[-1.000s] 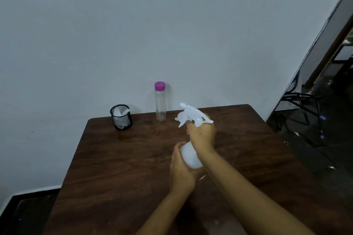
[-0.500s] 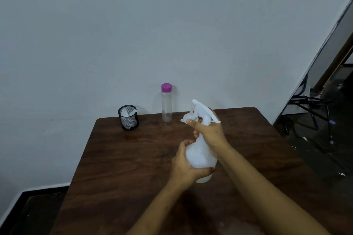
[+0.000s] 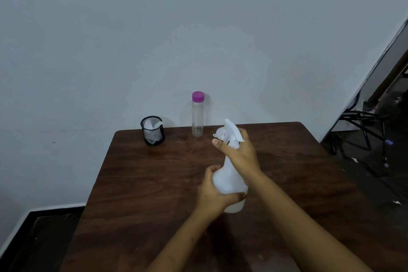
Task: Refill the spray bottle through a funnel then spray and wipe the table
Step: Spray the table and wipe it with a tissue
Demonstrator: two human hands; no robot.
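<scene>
Held upright over the middle of the brown table (image 3: 143, 183): the white spray bottle (image 3: 229, 181), its trigger head (image 3: 229, 133) apparently still on. Wrapped around the bottle's lower body, the left hand (image 3: 213, 194); closed around the neck just under the trigger head, the right hand (image 3: 240, 154), as if set to twist it loose. Stood behind the spray bottle at the table's far edge, against the wall, a clear bottle with a purple cap (image 3: 197, 115), still capped, and further left of it a black mesh cup (image 3: 152, 130) holding something white. No funnel made out for certain. Judged barely begun: refilling, spraying and wiping all seemingly left to do.
</scene>
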